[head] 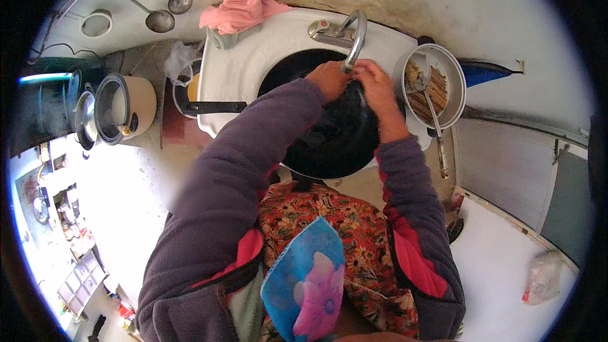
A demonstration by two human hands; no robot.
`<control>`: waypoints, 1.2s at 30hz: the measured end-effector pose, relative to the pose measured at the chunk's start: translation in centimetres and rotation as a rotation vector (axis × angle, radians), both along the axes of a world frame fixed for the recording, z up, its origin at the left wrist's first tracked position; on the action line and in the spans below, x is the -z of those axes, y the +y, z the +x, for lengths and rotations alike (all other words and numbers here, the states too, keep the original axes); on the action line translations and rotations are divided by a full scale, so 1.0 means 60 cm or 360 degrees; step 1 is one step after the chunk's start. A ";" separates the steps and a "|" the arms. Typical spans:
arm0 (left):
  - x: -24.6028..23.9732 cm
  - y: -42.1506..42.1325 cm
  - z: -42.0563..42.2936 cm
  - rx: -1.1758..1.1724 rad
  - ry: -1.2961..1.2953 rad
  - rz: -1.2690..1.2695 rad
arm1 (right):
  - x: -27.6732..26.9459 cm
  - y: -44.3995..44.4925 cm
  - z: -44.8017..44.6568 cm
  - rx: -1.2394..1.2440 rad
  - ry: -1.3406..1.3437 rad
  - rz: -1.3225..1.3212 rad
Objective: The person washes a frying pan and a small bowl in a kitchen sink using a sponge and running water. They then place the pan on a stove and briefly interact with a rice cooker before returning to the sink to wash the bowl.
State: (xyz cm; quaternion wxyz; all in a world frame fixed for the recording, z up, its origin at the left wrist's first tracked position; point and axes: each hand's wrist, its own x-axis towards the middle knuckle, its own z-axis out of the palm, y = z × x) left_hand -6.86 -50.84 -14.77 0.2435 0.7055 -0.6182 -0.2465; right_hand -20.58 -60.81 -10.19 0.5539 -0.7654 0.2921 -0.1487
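A large black wok (332,147) with a dark handle pointing left rests in the white washbasin (228,71). Both my hands are over its far part, close together just under the spout of the chrome faucet (357,40). My left hand (330,80) is bent over with its fingers towards the spout; its fingertips are partly hidden, and I cannot tell whether it holds anything. My right hand (377,85) reaches up at the wok's right side, its fingers curled beside the spout, and what they touch is unclear. No running water can be made out.
Right of the basin stands a metal pot (444,121) with chopsticks and a long-handled utensil. A pink cloth (237,12) lies on the basin's back left corner. Further left are a rice cooker (142,109) and a plastic bag (180,64). Ladles (160,21) hang on the wall.
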 end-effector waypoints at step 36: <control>-0.112 0.372 0.145 -0.0191 -0.0581 0.0790 | 0.142 -0.009 -0.266 0.1345 -0.0134 0.0964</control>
